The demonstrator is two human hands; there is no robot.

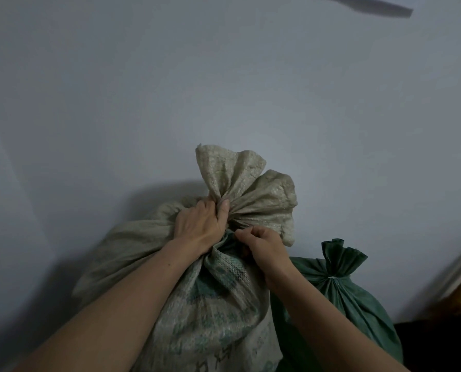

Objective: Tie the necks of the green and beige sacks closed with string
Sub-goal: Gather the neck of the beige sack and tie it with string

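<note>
Left hand (201, 224) clamps the gathered neck of the beige woven sack (224, 304), fingers wrapped tight, thumb pressed on the bunched top. Right hand (263, 247) is just beside it at the neck, fingers curled, thumb and forefinger pinched together; can't tell what they pinch. Sack stands upright at centre against a pale wall (143, 103). Green sack (358, 299) is just right of it, neck bound with 1 white string (332, 277).
</note>
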